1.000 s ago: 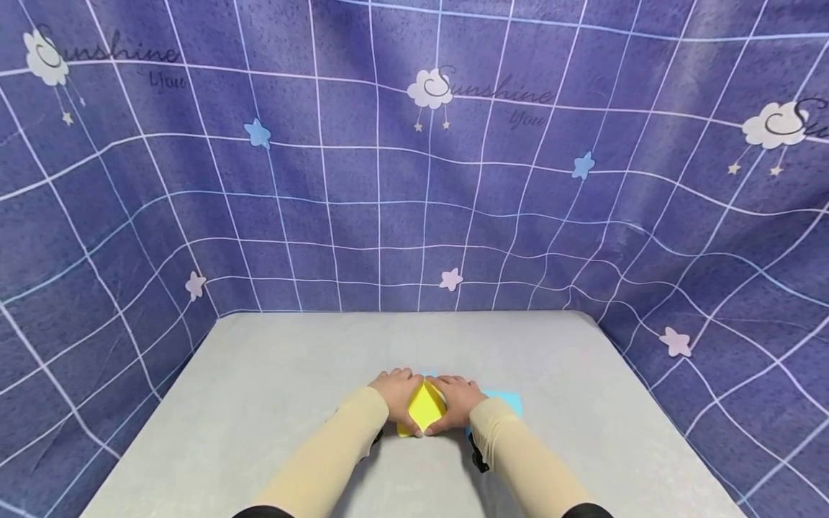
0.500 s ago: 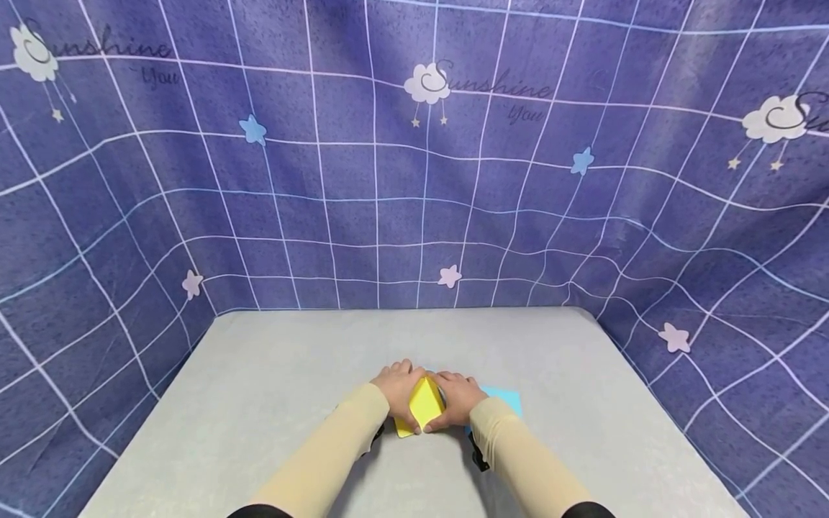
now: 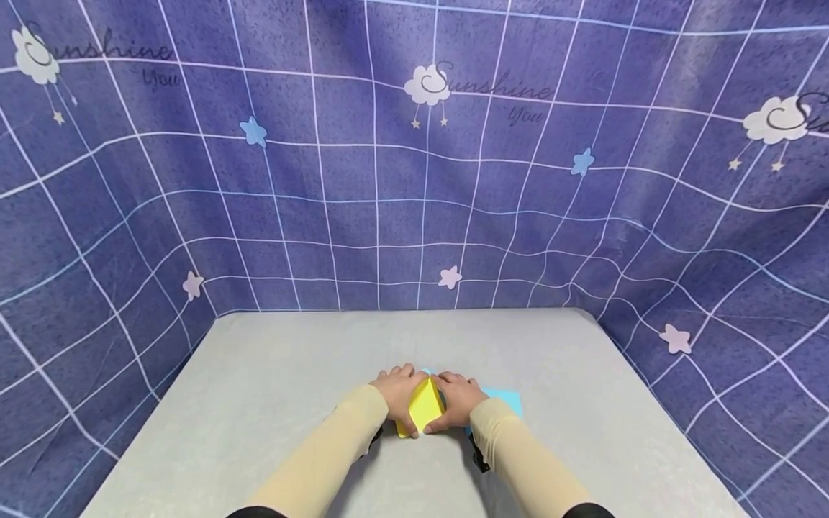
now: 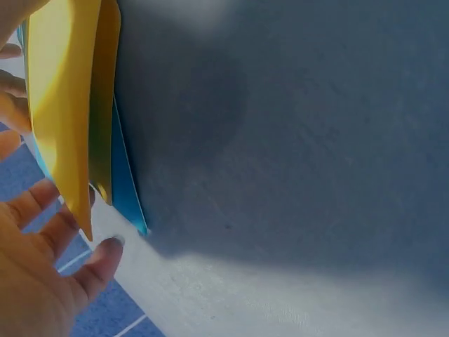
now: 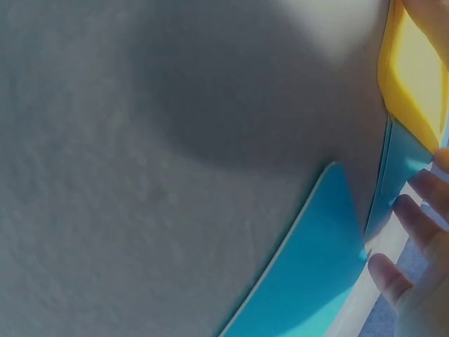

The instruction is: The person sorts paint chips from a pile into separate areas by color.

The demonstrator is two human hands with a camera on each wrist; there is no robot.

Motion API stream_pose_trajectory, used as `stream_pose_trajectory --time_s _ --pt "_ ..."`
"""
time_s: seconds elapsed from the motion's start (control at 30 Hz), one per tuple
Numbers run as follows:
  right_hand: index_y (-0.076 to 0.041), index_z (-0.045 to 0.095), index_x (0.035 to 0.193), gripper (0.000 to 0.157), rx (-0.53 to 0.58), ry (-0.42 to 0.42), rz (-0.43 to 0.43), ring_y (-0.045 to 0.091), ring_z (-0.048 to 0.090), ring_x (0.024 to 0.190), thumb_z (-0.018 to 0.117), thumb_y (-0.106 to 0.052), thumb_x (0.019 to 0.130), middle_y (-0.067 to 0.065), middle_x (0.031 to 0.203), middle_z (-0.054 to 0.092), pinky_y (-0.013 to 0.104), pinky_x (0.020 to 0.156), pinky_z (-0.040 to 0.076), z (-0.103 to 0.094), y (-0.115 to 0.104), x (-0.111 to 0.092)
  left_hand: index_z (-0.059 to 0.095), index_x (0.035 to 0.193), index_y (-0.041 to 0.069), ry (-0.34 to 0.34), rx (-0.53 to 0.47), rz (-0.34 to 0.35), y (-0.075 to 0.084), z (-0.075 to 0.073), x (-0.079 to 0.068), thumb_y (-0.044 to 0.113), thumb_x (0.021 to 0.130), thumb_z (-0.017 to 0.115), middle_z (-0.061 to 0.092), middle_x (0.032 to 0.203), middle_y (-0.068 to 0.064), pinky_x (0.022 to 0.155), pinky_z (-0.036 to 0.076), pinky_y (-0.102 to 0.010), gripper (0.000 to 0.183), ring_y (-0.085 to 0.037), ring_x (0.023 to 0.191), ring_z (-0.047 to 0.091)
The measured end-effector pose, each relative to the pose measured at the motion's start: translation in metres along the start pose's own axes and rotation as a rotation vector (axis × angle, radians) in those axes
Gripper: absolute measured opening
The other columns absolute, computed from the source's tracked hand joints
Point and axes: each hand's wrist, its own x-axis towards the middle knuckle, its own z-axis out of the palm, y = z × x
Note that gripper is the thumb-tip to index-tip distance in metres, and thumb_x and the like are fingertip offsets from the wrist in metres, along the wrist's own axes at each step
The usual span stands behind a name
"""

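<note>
Between both hands stands a yellow sheet, folded so that its face makes a diamond in the head view. My left hand holds its left side, thumb at the near corner and fingers at the far end. From the right, my right hand holds the other side the same way. The left wrist view shows the yellow sheet bowed upright, with a blue sheet behind it. In the right wrist view, right fingertips reach the edge of layered blue sheets beyond the yellow.
A separate blue piece with a rounded corner lies flat on the grey table, partly under the right forearm. A purple curtain with a grid pattern hangs around the table's back and sides.
The yellow sheet's far corner has shifted slightly right, and the thumbs at its near corner have parted a little. Both hands stay in nearly the same place.
</note>
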Motion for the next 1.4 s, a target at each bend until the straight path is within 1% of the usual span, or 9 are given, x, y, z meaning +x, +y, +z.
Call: stream_pose_trajectory --time_s 0.13,0.3,0.37,0.57,0.73,0.9,1.07,1.23,1.4 --pt "-0.012 0.038 0.148 0.108 0.009 0.000 0.013 0.030 0.046 0.124 0.076 -0.068 0.063 0.011 0.140 0.046 0.055 0.095 0.038 -0.002 -0.001 0.000 0.043 0.139 0.022 0.003 -0.009 0.022 -0.001 0.001 0.002 0.052 0.051 0.089 0.048 0.108 -0.001 0.082 0.046 -0.042 0.103 -0.019 0.091 0.048" --pt "-0.010 0.032 0.151 0.116 0.042 0.012 0.008 0.029 0.041 0.130 0.080 -0.065 0.061 0.007 0.152 0.033 0.055 0.096 0.038 -0.001 -0.002 0.001 0.043 0.140 0.021 0.019 -0.006 0.037 -0.001 0.001 0.003 0.048 0.053 0.088 0.050 0.105 0.001 0.084 0.045 -0.039 0.102 -0.016 0.090 0.048" --pt "-0.009 0.031 0.151 0.117 0.057 0.018 -0.004 0.029 0.040 0.132 0.080 -0.065 0.061 0.006 0.154 0.030 0.056 0.095 0.039 -0.001 -0.001 0.001 0.043 0.139 0.021 0.021 -0.010 0.036 0.000 0.001 0.003 0.047 0.054 0.088 0.050 0.104 0.002 0.085 0.045 -0.040 0.100 -0.015 0.090 0.048" --pt "-0.010 0.032 0.151 0.116 0.090 0.035 -0.029 0.028 0.042 0.130 0.082 -0.063 0.060 0.005 0.152 0.034 0.056 0.093 0.039 -0.003 0.002 0.001 0.044 0.139 0.019 0.037 -0.045 0.064 0.001 -0.006 0.000 0.046 0.056 0.087 0.051 0.103 0.002 0.084 0.047 -0.039 0.097 -0.015 0.090 0.050" --pt "-0.013 0.032 0.151 0.114 0.063 0.061 -0.030 0.027 0.044 0.128 0.082 -0.063 0.061 0.003 0.150 0.037 0.055 0.093 0.039 -0.004 0.004 0.002 0.043 0.141 0.018 0.069 -0.058 0.089 0.000 -0.009 -0.001 0.047 0.055 0.086 0.052 0.104 0.001 0.084 0.048 -0.038 0.100 -0.015 0.091 0.052" --pt "-0.014 0.034 0.150 0.112 0.043 0.069 -0.019 0.025 0.045 0.127 0.077 -0.069 0.062 0.003 0.148 0.040 0.054 0.092 0.039 0.000 0.006 0.003 0.043 0.141 0.018 0.087 -0.032 0.102 -0.002 -0.006 -0.002 0.056 0.055 0.084 0.052 0.104 0.001 0.085 0.047 -0.038 0.102 -0.015 0.091 0.051" --pt "-0.014 0.035 0.150 0.110 0.055 0.084 -0.012 0.027 0.046 0.126 0.071 -0.074 0.065 0.004 0.148 0.040 0.055 0.091 0.039 0.002 0.007 0.003 0.044 0.139 0.014 0.099 -0.003 0.083 -0.004 -0.005 -0.003 0.060 0.059 0.081 0.051 0.106 0.001 0.088 0.046 -0.037 0.100 -0.015 0.092 0.050" --pt "-0.015 0.032 0.151 0.110 0.059 0.079 -0.036 0.028 0.041 0.132 0.071 -0.073 0.066 0.006 0.152 0.033 0.054 0.094 0.039 -0.001 0.008 0.003 0.045 0.139 0.014 0.110 -0.022 0.090 -0.005 -0.008 -0.004 0.061 0.060 0.080 0.052 0.108 0.001 0.090 0.046 -0.037 0.098 -0.016 0.096 0.051" --pt "-0.016 0.032 0.151 0.110 0.099 0.056 -0.062 0.027 0.042 0.130 0.073 -0.071 0.065 0.005 0.149 0.038 0.056 0.095 0.040 -0.005 0.004 0.002 0.046 0.138 0.016 0.097 -0.043 0.104 -0.005 -0.011 -0.006 0.059 0.060 0.081 0.054 0.112 0.001 0.090 0.046 -0.035 0.096 -0.015 0.098 0.051"
